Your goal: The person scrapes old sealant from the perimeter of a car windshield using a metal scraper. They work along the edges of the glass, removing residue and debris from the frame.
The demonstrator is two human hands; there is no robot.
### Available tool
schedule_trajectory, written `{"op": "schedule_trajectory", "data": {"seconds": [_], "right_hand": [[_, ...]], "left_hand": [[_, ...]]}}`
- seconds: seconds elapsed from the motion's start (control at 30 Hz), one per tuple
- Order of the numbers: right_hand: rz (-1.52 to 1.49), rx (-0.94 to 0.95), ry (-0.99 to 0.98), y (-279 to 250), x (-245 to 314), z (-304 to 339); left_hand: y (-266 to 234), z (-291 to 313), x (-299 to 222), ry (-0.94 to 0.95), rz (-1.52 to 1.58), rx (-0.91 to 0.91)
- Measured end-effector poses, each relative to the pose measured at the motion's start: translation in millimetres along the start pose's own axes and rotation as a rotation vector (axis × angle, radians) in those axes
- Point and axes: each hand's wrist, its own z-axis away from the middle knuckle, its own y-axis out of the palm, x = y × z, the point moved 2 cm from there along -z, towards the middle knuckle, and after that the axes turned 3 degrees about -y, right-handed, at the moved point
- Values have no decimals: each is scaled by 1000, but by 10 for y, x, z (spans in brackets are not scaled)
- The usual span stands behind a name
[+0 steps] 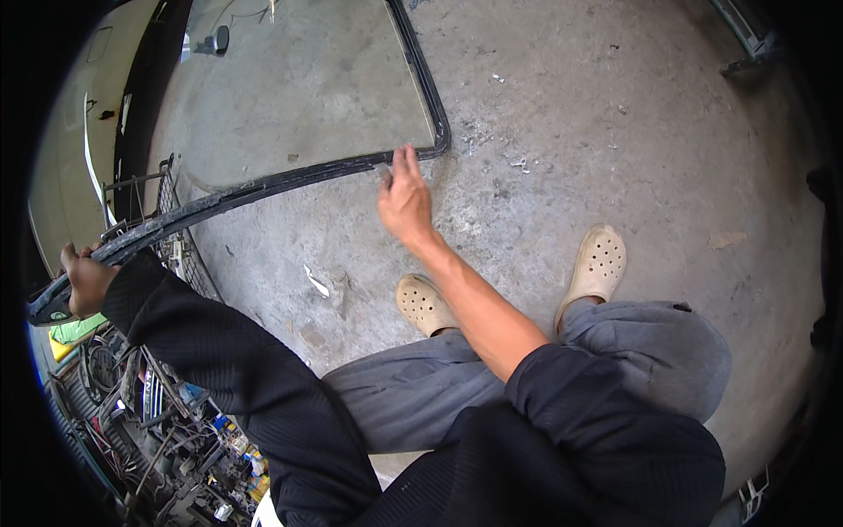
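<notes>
A large pane of vehicle window glass (299,105), edged with a black rubber seal (325,169), is held over the concrete floor at upper left. My left hand (88,279) is closed around the seal at the pane's near left corner. Close to the other near corner, my right hand (407,195) is at the seal's edge with its fingers stretched out and apart from the thumb. A small greyish patch shows by the thumb, too blurred to name. The floor is visible through the glass.
A heap of loose parts and wires (176,439) lies at lower left beside a wire rack (180,250). A pale vehicle panel (75,158) stands far left. My beige clogs (599,263) are on the concrete floor (685,158), among white scraps (316,281). A metal frame (746,39) is at upper right.
</notes>
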Motion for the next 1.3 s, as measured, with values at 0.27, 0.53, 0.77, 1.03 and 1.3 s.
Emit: {"op": "schedule_trajectory", "data": {"seconds": [0.27, 0.53, 0.77, 1.03, 1.3], "right_hand": [[-104, 324, -68, -113, 964, 350], [43, -1, -474, 32, -19, 230], [-37, -13, 7, 35, 88, 252], [75, -22, -479, 121, 103, 287], [42, -113, 128, -151, -722, 127]], "left_hand": [[231, 159, -386, 86, -195, -109], [-17, 6, -194, 136, -106, -20], [114, 248, -498, 0, -110, -79], [442, 763, -1795, -264, 862, -758], [549, 1021, -2351, -393, 1088, -988]]}}
